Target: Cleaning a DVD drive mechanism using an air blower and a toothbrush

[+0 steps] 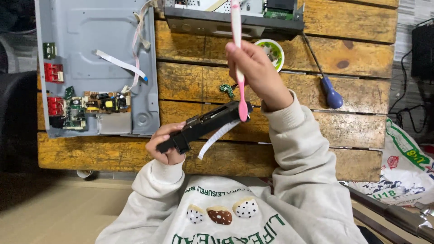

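Note:
My left hand [165, 147] grips one end of a long black electronic module [203, 125] and holds it tilted above the wooden table [357, 95]. A white ribbon cable [216, 138] hangs from the module. In my right hand [253, 68] is a pink and white toothbrush [238, 54], held nearly upright, its pink head touching the module's upper end. Both sleeves are cream-coloured.
An open grey metal chassis [97, 40] with circuit boards lies at the left. A dark device casing [230, 22] stands at the back, a small green-rimmed bowl [272, 50] beside it. A blue-handled screwdriver [332, 95] lies right. A printed sack [402, 167] sits at the right edge.

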